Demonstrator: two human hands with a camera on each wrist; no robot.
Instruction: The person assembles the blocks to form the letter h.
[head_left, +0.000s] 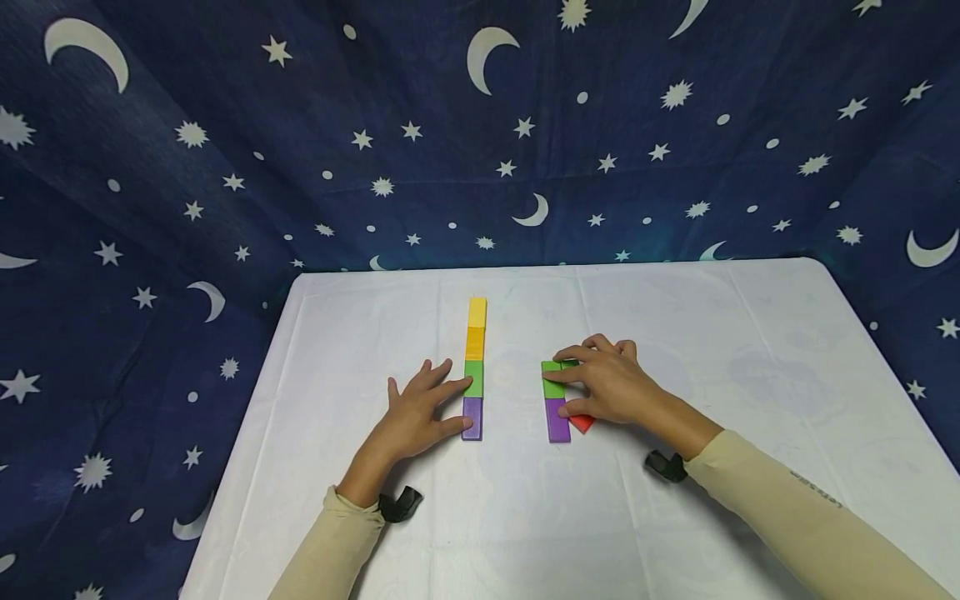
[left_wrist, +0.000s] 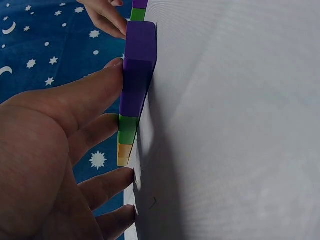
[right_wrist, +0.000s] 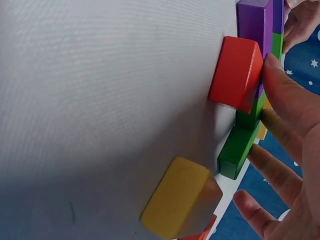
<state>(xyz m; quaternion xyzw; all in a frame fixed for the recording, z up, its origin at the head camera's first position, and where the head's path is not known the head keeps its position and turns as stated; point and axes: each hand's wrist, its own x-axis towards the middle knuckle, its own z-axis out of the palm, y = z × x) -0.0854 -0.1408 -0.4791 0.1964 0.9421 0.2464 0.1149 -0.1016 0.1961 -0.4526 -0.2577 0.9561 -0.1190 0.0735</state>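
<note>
My left hand (head_left: pixel 412 417) lies beside a straight row of blocks, its fingers spread. Thumb and index fingertip touch the left side of the row at the purple block (head_left: pixel 472 419) and green block (head_left: pixel 475 379). Beyond these, an orange-yellow block (head_left: pixel 476 343) and a yellow block (head_left: pixel 477 312) continue the row. My right hand (head_left: pixel 611 383) reaches over a second group: its thumb touches another purple block (head_left: pixel 558 421), and fingertips rest at a green block (head_left: pixel 553 389). In the right wrist view a red block (right_wrist: pixel 235 72) and another green block (right_wrist: pixel 236 152) adjoin this group.
A yellow block (right_wrist: pixel 175 197) and part of another red block (right_wrist: pixel 202 232) lie under the right hand, hidden from the head view. A white cloth covers the table (head_left: pixel 510 517). Behind it hangs a dark blue curtain (head_left: pixel 450 100) with moons and stars.
</note>
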